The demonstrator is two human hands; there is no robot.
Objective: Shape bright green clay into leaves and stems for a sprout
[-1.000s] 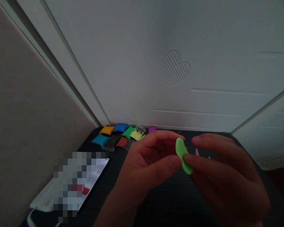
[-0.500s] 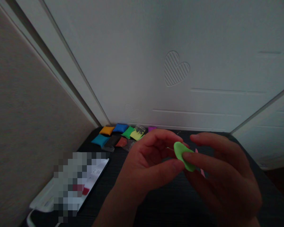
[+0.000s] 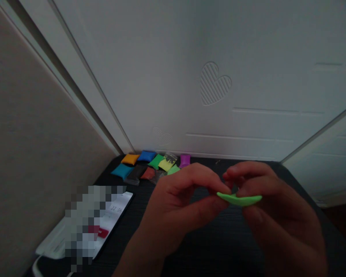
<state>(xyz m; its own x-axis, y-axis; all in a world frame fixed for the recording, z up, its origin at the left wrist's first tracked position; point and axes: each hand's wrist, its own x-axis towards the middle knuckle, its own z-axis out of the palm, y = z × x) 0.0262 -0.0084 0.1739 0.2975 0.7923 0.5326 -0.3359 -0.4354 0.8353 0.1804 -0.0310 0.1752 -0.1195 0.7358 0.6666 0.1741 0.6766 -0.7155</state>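
A thin, flattened piece of light green modelling clay (image 3: pixel 239 199) is held up in front of me, seen nearly edge-on and slightly bowed. My left hand (image 3: pixel 184 204) pinches its left end between thumb and forefinger. At its right part, my right hand (image 3: pixel 279 211) grips it with the thumb below and fingers above. The other fingers of both hands are curled, and some are hidden behind the clay and the knuckles.
Several coloured clay packets, among them blue (image 3: pixel 146 156), orange (image 3: pixel 130 159) and purple (image 3: pixel 185 160), lie at the back of the dark table (image 3: pixel 213 246). A lit phone (image 3: pixel 112 215) lies at the left. A white panel (image 3: pixel 173 77) stands behind the table.
The green clay has turned from showing its flat face to lying nearly edge-on. My right hand has shifted its grip to the right end. The pink thing behind it is now out of sight.
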